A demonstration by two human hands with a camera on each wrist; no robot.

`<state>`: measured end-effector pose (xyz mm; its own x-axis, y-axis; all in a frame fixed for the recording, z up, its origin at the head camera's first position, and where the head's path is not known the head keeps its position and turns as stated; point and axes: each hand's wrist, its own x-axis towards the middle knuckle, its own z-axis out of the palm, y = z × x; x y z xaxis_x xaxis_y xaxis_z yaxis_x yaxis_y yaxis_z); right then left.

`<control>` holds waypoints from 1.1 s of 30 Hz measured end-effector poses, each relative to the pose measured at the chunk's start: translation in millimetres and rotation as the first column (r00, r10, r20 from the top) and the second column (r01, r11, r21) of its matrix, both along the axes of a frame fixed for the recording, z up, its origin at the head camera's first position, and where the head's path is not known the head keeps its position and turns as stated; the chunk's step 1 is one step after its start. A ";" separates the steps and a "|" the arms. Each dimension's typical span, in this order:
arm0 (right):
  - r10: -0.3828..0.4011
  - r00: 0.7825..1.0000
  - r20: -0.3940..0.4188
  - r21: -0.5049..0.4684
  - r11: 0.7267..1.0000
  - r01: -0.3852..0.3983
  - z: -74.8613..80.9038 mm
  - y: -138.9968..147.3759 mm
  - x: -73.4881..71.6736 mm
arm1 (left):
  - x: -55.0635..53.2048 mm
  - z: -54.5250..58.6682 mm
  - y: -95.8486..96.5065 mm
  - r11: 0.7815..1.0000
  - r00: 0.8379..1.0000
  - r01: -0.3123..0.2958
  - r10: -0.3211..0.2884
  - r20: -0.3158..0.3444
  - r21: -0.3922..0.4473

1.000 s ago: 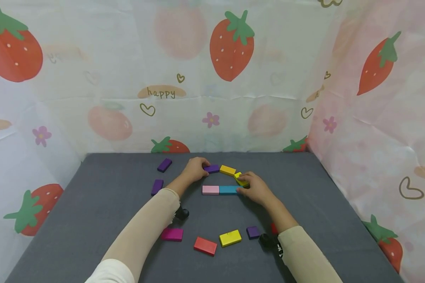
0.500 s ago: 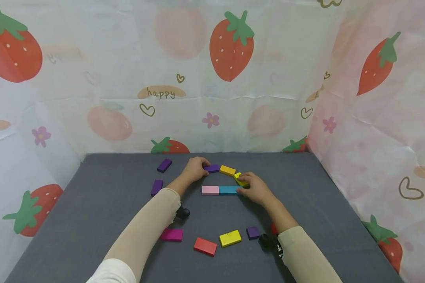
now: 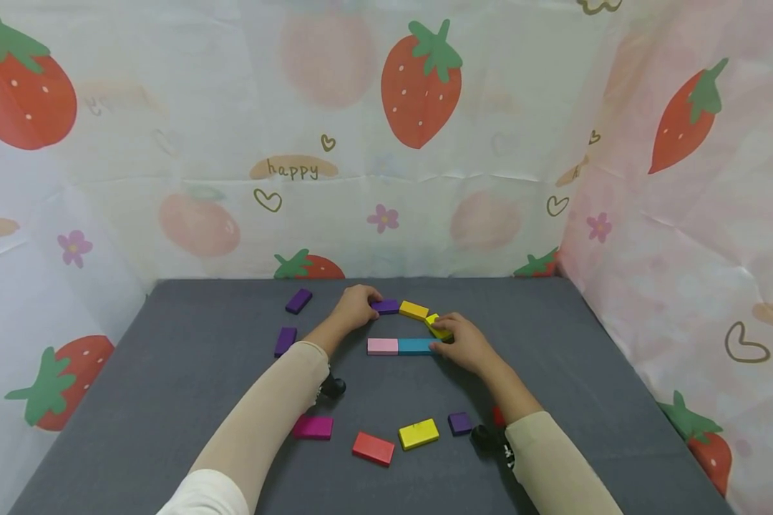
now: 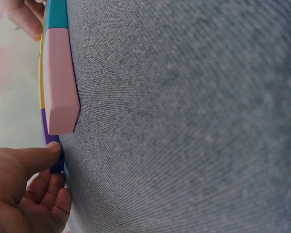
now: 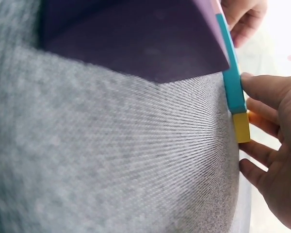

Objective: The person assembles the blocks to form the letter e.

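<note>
Nothing I can pick out has moved since the earlier frame: both hands keep their pose and each block lies where it lay. On my feed the largest thing is the printed cloth [image 3: 335,236], standing beyond the fingertips; the grey table [image 3: 193,372] spreads beneath them. The left hand [image 3: 356,307] and right hand [image 3: 464,343] flank five blocks that I judge already placed. A blue block [image 3: 415,347] and a pink block [image 3: 383,347] meet end to end in a straight row, on the near side of the left fingers; beyond it a purple block [image 3: 387,307], an orange block [image 3: 414,310] and a yellow block [image 5: 241,128] curve from the left fingers to the right ones. The rest I'd call unplaced: one stray purple block [image 3: 299,301] and a darker purple block [image 3: 286,341] left of the left fingers, and, nearer me than either hand's fingers, a red block [image 3: 373,448], a loose yellow block [image 3: 419,433], a magenta block [image 3: 313,428], a small purple block [image 3: 460,423] and a red scrap [image 3: 499,415] by the right wrist. Lastly, the left thumb [image 4: 43,158] and fingers pinch the purple block's outer end; the right fingers are loosely spread, thumb against the blue block, fingertips touching the yellow block. How hard they press, I can't tell.
</note>
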<state>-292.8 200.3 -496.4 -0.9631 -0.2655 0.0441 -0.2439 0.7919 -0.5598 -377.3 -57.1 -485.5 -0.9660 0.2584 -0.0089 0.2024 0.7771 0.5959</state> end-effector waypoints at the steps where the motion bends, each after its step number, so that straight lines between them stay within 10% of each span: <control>1: 0.001 1.000 0.000 -0.001 1.000 -0.001 -0.3 0.0 -0.1 | 0.0 0.0 0.1 1.000 1.000 -0.002 0.002 0.000 0.000; 21: -0.002 1.000 -0.014 -0.006 1.000 0.001 -1.0 0.0 0.0 | -0.5 -0.4 -10.4 0.998 1.000 0.017 -0.016 -0.014 0.068; 33: 0.001 1.000 0.007 -0.013 1.000 -0.001 0.7 -1.5 1.0 | 19.3 19.5 -49.0 0.982 0.998 0.064 -0.068 0.013 0.180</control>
